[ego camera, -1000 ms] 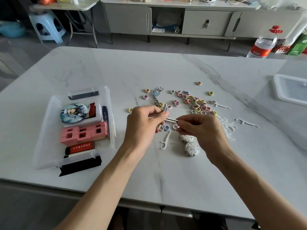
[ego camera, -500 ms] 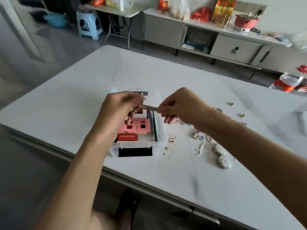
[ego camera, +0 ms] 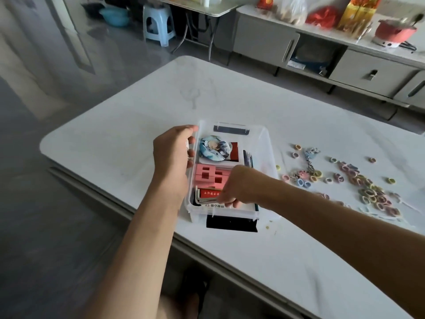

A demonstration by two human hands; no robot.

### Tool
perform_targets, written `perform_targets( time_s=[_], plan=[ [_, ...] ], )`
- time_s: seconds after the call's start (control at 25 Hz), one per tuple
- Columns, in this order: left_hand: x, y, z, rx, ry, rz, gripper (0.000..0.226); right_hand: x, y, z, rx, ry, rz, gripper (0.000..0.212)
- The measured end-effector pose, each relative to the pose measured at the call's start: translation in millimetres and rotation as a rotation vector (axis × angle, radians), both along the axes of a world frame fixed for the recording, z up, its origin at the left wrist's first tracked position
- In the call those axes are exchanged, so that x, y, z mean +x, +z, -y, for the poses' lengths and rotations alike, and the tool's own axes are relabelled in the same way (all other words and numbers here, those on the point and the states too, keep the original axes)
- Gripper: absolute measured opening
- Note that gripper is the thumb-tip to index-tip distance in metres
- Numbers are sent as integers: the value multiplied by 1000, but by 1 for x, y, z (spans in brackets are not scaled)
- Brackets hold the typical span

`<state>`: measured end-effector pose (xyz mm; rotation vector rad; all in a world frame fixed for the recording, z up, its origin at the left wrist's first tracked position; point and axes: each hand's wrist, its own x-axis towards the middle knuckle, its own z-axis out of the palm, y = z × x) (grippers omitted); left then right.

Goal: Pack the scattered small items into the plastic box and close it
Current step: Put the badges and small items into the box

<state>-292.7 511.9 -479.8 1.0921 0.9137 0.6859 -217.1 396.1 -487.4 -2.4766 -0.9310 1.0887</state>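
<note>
Right hand [ego camera: 239, 187]: fingertips pinched on a bundle of L-shaped metal keys [ego camera: 198, 195], low inside the near end of the plastic box [ego camera: 264, 139]. I read this as setting them down, not yet let go.

Left hand [ego camera: 171, 157]: fingers curled against the box's left wall from outside, thumb at the rim, steadying it.

Box stands on the table [ego camera: 161, 107], near its front edge, open. I see no lid.

Packed so far: 1 round badge [ego camera: 213, 148], 1 pink block [ego camera: 208, 174], 1 red-labelled pack [ego camera: 210, 193], plus dark flat items along the right wall that I can't count. Keys: a few, count not resolvable.

Left outside, well to the right: 1 keychain [ego camera: 310, 155] and dozens of small hair ties [ego camera: 372, 194], too blurred to tally.

My estimate: under half done. Closing is still to do.
</note>
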Motion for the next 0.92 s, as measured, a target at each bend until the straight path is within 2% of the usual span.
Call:
perform_targets(
  time_s=[0.12,0.28,0.36,0.52,0.68,0.76,0.84,0.92],
  plan=[
    [1,1,0,2,5,-27,12,-3,-9,-4,-50,53,25,14],
    [2,3,0,-1,8,-49,13,-9,-6,-2,-49,196,183,24],
    [2,3,0,-12,10,-22,18,-10,-2,1,-41,274,238,16],
    [3,3,-2,-1,37,78,30,-7,5,7,-50,286,247,25],
    [5,3,3,-58,-4,210,19,-2,8,13,-27,180,146,21],
    [5,3,5,-28,-46,215,14,6,12,16,32,92,87,15],
    [5,3,8,20,-88,208,12,15,20,17,236,-77,21,11],
    [6,3,9,55,-119,200,12,18,30,15,473,-268,-173,13]
  ],
)
